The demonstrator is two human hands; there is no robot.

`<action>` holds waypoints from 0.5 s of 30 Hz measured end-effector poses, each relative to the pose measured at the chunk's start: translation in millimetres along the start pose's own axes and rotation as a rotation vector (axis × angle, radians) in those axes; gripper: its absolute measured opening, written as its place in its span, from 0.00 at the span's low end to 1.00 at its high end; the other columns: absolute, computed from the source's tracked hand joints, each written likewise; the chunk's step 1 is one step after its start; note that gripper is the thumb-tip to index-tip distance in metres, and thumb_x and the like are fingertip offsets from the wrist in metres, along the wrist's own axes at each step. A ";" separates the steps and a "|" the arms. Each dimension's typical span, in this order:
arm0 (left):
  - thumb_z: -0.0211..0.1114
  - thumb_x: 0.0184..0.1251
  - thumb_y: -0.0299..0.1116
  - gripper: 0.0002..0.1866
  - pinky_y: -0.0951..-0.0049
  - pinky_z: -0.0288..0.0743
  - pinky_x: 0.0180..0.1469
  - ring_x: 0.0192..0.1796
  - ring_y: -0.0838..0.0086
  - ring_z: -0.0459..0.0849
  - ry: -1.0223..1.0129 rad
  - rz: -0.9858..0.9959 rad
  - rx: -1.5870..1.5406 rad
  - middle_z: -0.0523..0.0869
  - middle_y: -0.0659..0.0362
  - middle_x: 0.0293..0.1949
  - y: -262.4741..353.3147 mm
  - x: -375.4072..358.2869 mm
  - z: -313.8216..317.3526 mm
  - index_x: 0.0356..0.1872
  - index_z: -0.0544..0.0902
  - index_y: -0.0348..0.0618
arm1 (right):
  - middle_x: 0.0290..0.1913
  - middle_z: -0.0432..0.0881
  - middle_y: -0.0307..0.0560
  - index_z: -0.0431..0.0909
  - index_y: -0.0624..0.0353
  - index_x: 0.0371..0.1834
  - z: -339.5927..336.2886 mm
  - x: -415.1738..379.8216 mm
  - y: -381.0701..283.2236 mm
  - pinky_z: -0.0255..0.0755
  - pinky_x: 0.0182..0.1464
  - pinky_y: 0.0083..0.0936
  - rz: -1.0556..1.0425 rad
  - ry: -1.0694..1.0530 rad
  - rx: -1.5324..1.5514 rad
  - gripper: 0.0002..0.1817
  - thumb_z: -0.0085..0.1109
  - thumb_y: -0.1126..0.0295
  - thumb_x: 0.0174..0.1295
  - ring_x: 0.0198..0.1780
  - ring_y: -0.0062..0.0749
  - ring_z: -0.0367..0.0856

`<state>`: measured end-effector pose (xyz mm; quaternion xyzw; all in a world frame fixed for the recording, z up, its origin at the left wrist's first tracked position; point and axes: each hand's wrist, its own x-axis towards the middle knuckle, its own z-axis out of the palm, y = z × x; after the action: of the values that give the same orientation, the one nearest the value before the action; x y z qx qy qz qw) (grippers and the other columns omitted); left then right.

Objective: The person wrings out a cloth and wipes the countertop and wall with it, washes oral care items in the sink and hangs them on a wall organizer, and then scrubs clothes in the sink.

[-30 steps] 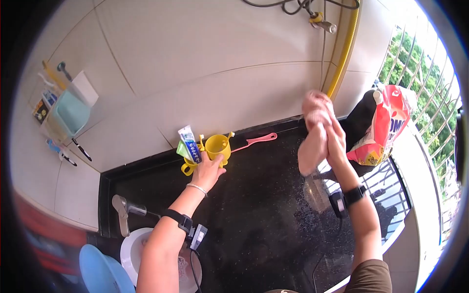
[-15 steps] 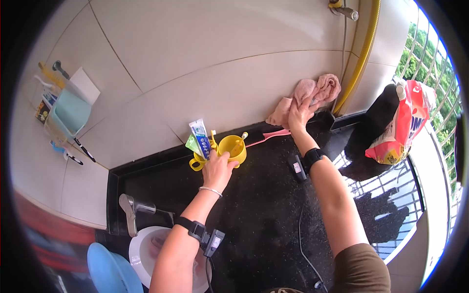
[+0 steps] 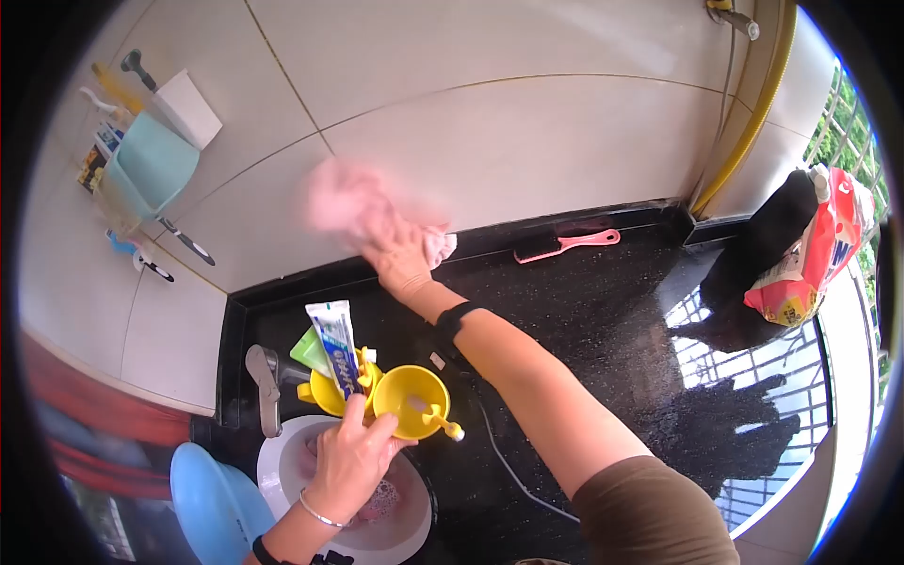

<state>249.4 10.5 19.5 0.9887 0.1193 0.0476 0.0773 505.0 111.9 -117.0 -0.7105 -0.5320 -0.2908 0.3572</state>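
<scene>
My left hand [image 3: 356,450] is closed on two yellow cups, lifted over the counter beside the sink. The right-hand yellow cup [image 3: 411,400] has a yellow toothbrush [image 3: 438,420] in it; the other holds a toothpaste tube [image 3: 334,347] and a green packet [image 3: 309,351]. My right hand [image 3: 400,259] presses a pink cloth [image 3: 353,202], blurred by motion, against the tiled wall just above the counter's back edge. Its fingers are partly hidden in the cloth.
A pink hairbrush [image 3: 570,245] lies along the black counter's back. The white sink [image 3: 419,518] and blue basin [image 3: 217,504] are at lower left, near a metal faucet [image 3: 266,391]. A red-white bag [image 3: 815,254] stands right; a teal holder [image 3: 151,165] hangs left.
My right hand has moved left along the wall with the cloth, away from the hairbrush. My left hand has drawn the yellow cups back from the wall, towards the sink.
</scene>
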 end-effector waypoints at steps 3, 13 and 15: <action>0.73 0.49 0.38 0.14 0.67 0.76 0.29 0.31 0.58 0.81 -0.024 -0.088 0.007 0.73 0.50 0.37 2.3 -31.1 -11.8 0.33 0.80 0.41 | 0.68 0.60 0.40 0.72 0.36 0.60 32.7 8.4 -22.0 0.66 0.59 0.41 -0.177 -0.176 0.368 0.30 0.55 0.72 0.49 0.67 0.46 0.58; 0.75 0.47 0.38 0.14 0.70 0.78 0.29 0.31 0.63 0.83 -0.015 -0.082 0.012 0.74 0.50 0.37 1.2 -62.4 -26.6 0.32 0.83 0.42 | 0.57 0.73 0.60 0.76 0.59 0.55 -170.9 18.1 13.7 0.66 0.57 0.36 -0.005 0.226 0.601 0.24 0.54 0.79 0.50 0.55 0.50 0.73; 0.75 0.47 0.36 0.14 0.72 0.79 0.30 0.31 0.64 0.84 0.034 -0.032 0.034 0.74 0.50 0.37 -1.5 -63.3 -25.9 0.33 0.82 0.42 | 0.61 0.68 0.59 0.72 0.59 0.59 -219.6 33.3 78.5 0.61 0.62 0.37 0.137 0.555 0.324 0.26 0.52 0.77 0.52 0.61 0.49 0.66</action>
<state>184.9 0.2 39.9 0.9869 0.1373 0.0613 0.0592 582.2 -63.3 20.2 -0.5720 -0.4048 -0.3604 0.6157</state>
